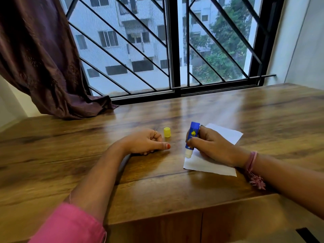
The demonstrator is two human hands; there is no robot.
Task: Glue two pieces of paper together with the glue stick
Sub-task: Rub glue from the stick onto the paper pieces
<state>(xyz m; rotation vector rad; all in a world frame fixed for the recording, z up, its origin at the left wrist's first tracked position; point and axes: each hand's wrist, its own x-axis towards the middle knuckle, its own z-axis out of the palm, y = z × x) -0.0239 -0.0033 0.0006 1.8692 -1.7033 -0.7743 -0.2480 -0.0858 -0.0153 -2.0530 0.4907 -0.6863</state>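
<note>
My right hand (209, 145) grips a blue glue stick (192, 135), uncapped, with its white tip pointing down onto the left edge of a white paper (208, 164). The paper lies flat on the wooden table (157, 181), partly hidden under my right hand. Whether it is one sheet or two stacked I cannot tell. The yellow cap (166, 132) stands on the table just beyond my left hand (146, 142). My left hand rests on the table with fingers loosely curled and holds nothing.
A barred window (173, 50) runs along the table's far edge. A dark purple curtain (43, 67) hangs at the left and drapes onto the table's back corner. The table's front edge lies close below my forearms.
</note>
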